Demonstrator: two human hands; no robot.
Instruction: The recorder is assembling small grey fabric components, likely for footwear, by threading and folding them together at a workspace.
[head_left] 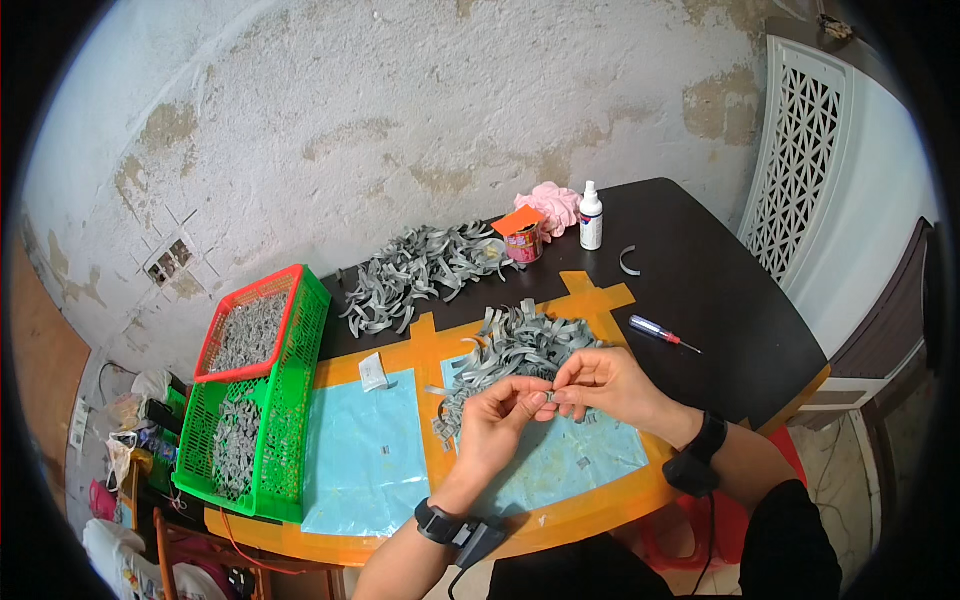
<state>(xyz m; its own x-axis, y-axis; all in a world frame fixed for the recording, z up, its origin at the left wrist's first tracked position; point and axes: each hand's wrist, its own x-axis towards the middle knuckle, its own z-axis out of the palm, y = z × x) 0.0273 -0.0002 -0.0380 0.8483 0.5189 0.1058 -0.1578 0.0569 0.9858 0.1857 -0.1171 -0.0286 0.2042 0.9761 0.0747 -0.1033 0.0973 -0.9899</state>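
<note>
Pinching a small grey piece [551, 396] in the narrowed grip of left hand [495, 418] and right hand [608, 385], above the light blue sheet [545, 472], just beside a heap of grey strips [525, 340] at the heap's 5 o'clock. From there, facing a screwdriver [655, 329] at 2 o'clock, a white spray bottle [591, 222] at 12 and, well apart, a green basket [285, 440] at 9.

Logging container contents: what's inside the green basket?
In the green basket, small grey pieces show in the near part. The red basket, also holding grey pieces, sits over the far part, so whatever lies beneath it is covered and cannot be seen.
</note>
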